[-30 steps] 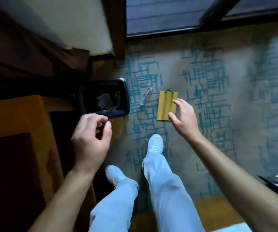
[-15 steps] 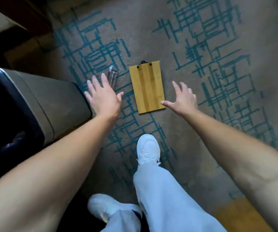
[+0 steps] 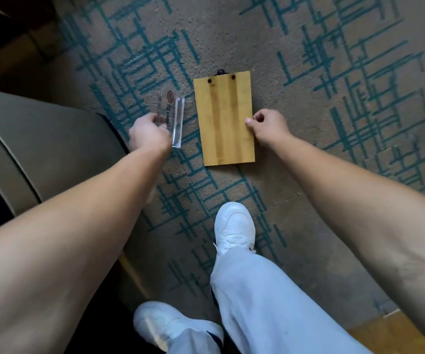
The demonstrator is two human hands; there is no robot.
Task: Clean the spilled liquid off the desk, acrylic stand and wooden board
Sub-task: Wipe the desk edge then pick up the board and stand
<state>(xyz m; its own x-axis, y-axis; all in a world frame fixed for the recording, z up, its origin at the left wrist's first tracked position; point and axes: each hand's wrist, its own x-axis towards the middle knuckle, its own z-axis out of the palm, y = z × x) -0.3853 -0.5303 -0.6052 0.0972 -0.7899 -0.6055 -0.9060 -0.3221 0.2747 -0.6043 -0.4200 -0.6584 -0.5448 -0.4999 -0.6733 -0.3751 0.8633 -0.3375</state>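
Head view: left hand (image 3: 148, 131) gripping acrylic stand (image 3: 174, 118), right hand (image 3: 267, 126) (seemingly) pinching wooden board (image 3: 224, 118).

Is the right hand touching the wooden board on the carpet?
Touching. The head view shows the right hand with its thumb pressed on the wooden board's right edge, fingers curled beside it.

Under your arms the carpet (image 3: 321, 60) is grey-brown, crossed with teal line clusters. The wooden board (image 3: 223, 118) is honey-yellow with darker lengthwise streaks and two black dots at its far edge. The acrylic stand (image 3: 174, 116) is clear, with a reddish mark. Your trousers (image 3: 270, 302) are pale blue, your shoes (image 3: 233, 226) white, and the bin (image 3: 53, 149) at left olive-grey.
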